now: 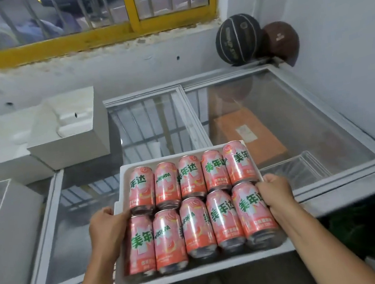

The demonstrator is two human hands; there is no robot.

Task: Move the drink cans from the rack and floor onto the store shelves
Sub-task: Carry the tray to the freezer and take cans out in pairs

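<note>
Over the glass-top chest freezer (330,197) we hold a white foam tray (197,271) by its sides: L hand (108,227) curled round the left edge, R hand (275,192) gripping the right, fingers vs. the end can. Ten pink drink cans (197,221) lie inside, 2 rows of 5. Two basketballs (237,39) sit in the far corner.

The cans (194,209) are salmon pink with green lettering on white splashes. The foam tray (198,275) is plain white. The window frame (75,41) is yellow. The black basketball (238,38) has pale seams, and the brown basketball (281,40) is reddish.
</note>
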